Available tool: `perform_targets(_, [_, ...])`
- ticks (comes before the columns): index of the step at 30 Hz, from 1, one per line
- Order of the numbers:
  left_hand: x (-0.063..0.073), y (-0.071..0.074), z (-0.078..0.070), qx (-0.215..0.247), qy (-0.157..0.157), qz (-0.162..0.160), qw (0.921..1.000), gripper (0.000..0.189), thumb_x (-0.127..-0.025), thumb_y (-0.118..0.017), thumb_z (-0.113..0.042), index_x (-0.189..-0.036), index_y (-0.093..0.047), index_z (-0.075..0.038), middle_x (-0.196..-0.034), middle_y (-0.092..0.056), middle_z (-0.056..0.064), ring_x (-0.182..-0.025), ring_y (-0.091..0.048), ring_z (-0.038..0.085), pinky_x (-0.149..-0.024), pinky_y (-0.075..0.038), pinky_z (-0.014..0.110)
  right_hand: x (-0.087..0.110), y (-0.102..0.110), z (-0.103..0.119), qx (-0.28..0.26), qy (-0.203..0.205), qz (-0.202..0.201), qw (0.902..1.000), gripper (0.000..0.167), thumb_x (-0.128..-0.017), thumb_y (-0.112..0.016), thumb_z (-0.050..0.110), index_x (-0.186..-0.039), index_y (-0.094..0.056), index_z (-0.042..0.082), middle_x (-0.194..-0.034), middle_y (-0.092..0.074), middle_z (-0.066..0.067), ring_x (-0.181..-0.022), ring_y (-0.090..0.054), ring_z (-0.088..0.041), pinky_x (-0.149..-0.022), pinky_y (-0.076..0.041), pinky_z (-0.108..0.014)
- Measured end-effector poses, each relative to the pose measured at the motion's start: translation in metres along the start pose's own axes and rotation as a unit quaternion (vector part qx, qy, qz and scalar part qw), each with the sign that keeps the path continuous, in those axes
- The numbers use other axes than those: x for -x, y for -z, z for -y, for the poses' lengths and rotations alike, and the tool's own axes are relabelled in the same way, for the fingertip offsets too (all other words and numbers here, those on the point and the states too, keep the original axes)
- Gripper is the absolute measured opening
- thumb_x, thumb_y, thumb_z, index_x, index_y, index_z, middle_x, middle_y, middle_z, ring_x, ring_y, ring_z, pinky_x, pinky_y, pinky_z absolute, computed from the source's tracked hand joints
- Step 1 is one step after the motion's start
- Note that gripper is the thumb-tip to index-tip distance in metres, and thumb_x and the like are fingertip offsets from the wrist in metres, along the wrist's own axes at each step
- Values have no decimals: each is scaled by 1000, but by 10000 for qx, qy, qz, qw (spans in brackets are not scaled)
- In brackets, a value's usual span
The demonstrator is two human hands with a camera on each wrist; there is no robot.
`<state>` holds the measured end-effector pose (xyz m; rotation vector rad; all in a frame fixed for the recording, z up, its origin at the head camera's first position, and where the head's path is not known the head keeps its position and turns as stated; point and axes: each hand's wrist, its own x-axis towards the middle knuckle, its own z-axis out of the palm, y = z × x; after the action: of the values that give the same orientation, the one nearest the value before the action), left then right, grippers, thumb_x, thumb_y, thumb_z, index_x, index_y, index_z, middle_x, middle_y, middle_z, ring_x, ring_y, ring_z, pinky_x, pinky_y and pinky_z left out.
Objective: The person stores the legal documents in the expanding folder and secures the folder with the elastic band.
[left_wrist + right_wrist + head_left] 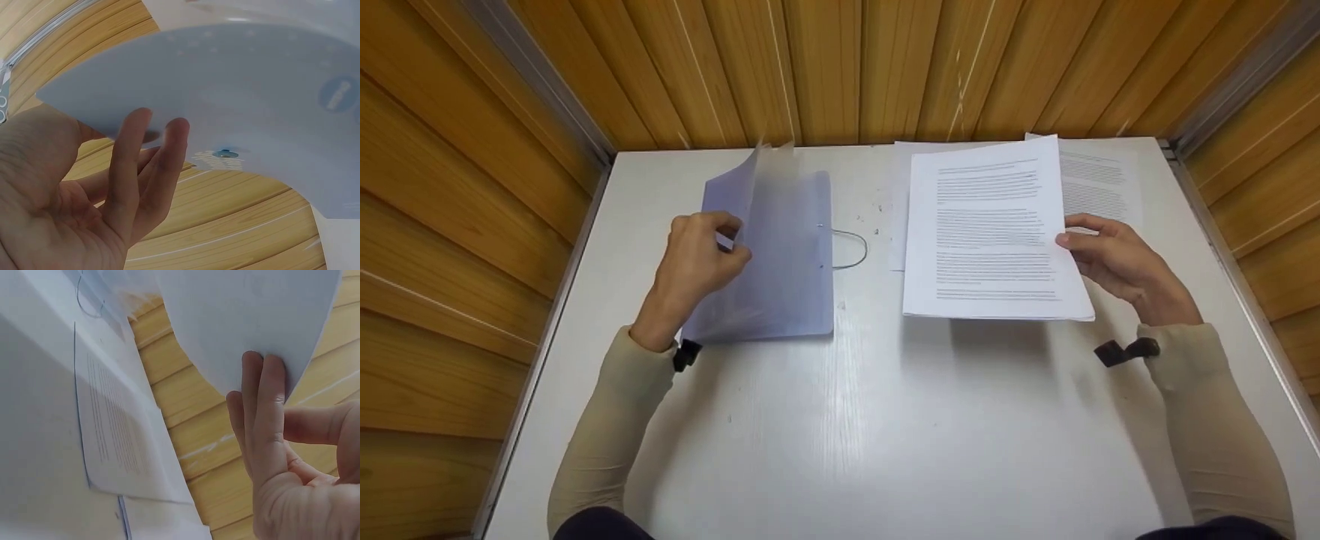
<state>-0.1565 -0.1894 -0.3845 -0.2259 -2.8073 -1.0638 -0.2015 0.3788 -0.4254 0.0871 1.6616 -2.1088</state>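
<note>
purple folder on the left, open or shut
Open: the left grip holds the cover raised, away from the rest of the folder on the table.

smooth plastic folder (795, 292); matt paper sheets (994, 232); glossy table (840, 435).

The head camera looks forward and down from above, far enough back to take in the white table (810, 427), both forearms (604, 427) and the wood-slatted wall (825, 67) behind. The left wrist camera sits close by the left hand (121, 197), facing past its palm side to the lavender folder cover (236, 84), which the head view shares. The right wrist camera is near the right hand (281, 450) and rolled sideways, so the table runs down the left of its picture. Head and right wrist views share the paper stack (994, 232), printed front in one, blank back in the other, and the cord loop (866, 249)
</note>
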Motion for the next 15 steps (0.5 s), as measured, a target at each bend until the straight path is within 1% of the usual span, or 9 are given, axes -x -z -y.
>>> perform_targets(3, [0,1,0,-16,6,-1,10000,35,-85,-67,-2,-116,-77,9,-108,-78,25,-84,-80,36,-71,-66,49,-5,-11,4,-42,80,91,9999,26,-102,-63,-4,-127,-69,3,-117,-78,-10,-95,-78,-23,-80,-65,-31])
perform_targets(9, [-1,1,-1,-67,-32,-72,9999,34,-84,-66,-2,-114,-78,9,-108,-78,25,-83,-81,36,-71,-66,49,-19,-35,15,88,249,63,9996,24,-102,-65,-2,-125,-71,3,-116,-78,-10,-94,-77,-22,-80,-64,-30])
perform_targets(15, [-2,0,-1,-82,-10,-49,10000,33,-85,-66,-3,-114,-78,8,-108,-78,25,-83,-81,36,-71,-66,49,-35,-58,25,20,356,212,9991,23,-101,-66,-3,-123,-71,2,-115,-78,-11,-94,-77,-21,-79,-64,-29])
